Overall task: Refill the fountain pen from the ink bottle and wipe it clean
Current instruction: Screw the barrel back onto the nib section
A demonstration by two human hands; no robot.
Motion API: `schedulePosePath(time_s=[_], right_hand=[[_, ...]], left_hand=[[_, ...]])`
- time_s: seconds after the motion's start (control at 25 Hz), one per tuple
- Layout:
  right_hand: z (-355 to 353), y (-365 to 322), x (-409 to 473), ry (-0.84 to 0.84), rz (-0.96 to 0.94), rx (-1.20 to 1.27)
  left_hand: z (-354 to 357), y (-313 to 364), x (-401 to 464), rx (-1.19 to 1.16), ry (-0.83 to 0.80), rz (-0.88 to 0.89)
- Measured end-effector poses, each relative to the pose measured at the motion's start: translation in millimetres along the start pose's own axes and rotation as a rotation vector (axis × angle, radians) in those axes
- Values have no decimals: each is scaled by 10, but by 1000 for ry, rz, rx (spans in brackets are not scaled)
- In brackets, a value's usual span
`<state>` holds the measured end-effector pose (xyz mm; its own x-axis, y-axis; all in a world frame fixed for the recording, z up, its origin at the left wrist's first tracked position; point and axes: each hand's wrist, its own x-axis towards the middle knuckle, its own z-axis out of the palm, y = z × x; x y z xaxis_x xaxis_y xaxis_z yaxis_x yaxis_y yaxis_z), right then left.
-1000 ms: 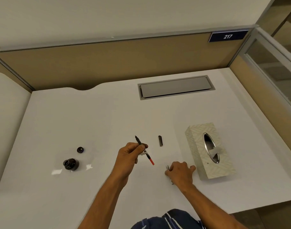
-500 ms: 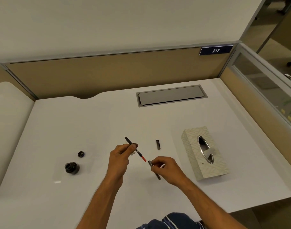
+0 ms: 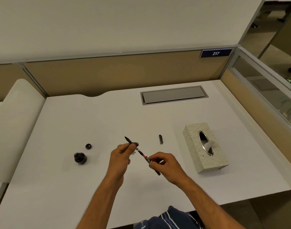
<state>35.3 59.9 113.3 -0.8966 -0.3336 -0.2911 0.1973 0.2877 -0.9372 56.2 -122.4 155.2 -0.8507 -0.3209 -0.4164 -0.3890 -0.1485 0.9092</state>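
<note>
Reassembly seems in hand: the left hand pinches the pen above the desk, nib up; the right hand grips the barrel, meeting its red end; next, align and screw; bottle stands open, left.

Bare desk beyond the fingertips, ink bottle well left, tissue box near right, pen cap just beyond

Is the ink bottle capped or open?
Open. The ink bottle shows a bare mouth, and its cap lies apart on the desk behind it.
</note>
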Motion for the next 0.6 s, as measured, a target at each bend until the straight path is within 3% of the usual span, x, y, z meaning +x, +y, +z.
schedulePosePath(time_s=[0.36, 0.6], right_hand=[[135, -196, -121, 40, -48, 67], [150, -258, -136, 48, -31, 106]], left_hand=[[-30, -58, -174, 146, -189, 68], [-67, -29, -172, 74, -98, 57]])
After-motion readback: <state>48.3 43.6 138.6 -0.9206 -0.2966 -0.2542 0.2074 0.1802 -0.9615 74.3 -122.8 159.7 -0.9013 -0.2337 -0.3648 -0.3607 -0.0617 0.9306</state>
